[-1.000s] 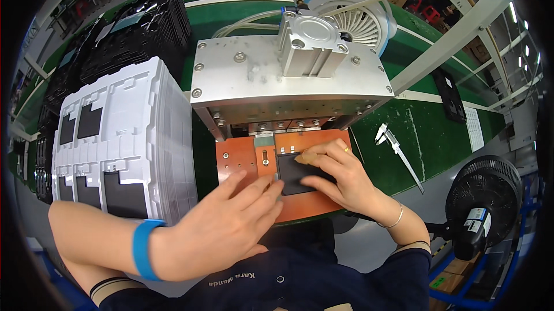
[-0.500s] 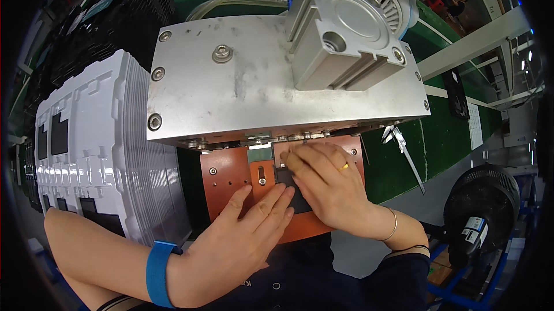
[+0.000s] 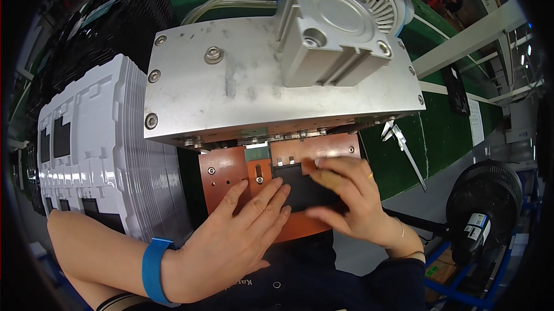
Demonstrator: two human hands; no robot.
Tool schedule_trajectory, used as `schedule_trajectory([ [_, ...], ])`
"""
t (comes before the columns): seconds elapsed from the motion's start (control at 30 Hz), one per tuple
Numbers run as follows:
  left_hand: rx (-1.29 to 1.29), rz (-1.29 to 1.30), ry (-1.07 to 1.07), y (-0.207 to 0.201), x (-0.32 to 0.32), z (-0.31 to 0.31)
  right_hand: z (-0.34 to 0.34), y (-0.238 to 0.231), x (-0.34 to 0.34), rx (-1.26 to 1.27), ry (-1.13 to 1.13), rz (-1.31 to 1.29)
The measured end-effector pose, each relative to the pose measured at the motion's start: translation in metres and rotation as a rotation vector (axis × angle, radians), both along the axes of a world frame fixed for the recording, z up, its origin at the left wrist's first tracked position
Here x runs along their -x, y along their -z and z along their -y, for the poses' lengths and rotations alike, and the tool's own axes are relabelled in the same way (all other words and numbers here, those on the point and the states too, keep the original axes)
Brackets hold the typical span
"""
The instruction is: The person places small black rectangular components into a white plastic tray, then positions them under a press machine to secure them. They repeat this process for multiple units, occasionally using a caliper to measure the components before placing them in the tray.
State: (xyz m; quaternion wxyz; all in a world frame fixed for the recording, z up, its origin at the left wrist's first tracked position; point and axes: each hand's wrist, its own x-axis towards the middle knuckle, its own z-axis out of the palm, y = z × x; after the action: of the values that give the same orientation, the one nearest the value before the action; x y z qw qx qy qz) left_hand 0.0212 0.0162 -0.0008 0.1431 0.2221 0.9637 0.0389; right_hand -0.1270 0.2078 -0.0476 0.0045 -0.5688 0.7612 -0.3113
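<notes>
Right hand, wider now, over black sheet

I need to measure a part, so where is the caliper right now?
In the head view, the caliper lies on the green tabletop at right, between the orange fixture and black fan, above and right of the right hand.

Blk notched pc lies flat on orng plate.

Two hands, one dark sheet, one silver press, one orange fixture, one caliper, one black fan, one white fan are counted. One white tray stack; at least five dark pieces are seen there.
</notes>
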Motion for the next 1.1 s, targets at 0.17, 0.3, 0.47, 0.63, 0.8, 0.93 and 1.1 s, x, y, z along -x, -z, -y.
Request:
schedule_trajectory([
  [0.17,-0.037,0.017,-0.023,0.000,0.002,0.001,-0.008,0.005,0.002,-0.083,-0.062,0.021],
  [0.3,-0.084,-0.011,-0.087,0.000,0.009,0.006,0.006,0.006,0.015,-0.021,-0.056,0.036],
  [0.47,-0.089,-0.023,-0.124,0.002,0.015,0.012,0.014,0.007,0.023,0.000,-0.061,0.028],
  [0.63,-0.081,-0.004,-0.127,0.000,0.017,0.011,0.014,0.007,0.025,0.003,-0.070,0.046],
  [0.8,-0.124,0.010,-0.142,0.003,0.015,0.011,0.014,0.007,0.026,-0.005,-0.080,0.072],
  [0.93,-0.144,0.030,-0.147,0.004,0.016,0.012,0.015,0.005,0.028,-0.023,-0.089,0.114],
  [1.1,-0.146,0.042,-0.149,0.005,0.017,0.012,0.015,0.003,0.029,-0.052,-0.079,0.134],
])
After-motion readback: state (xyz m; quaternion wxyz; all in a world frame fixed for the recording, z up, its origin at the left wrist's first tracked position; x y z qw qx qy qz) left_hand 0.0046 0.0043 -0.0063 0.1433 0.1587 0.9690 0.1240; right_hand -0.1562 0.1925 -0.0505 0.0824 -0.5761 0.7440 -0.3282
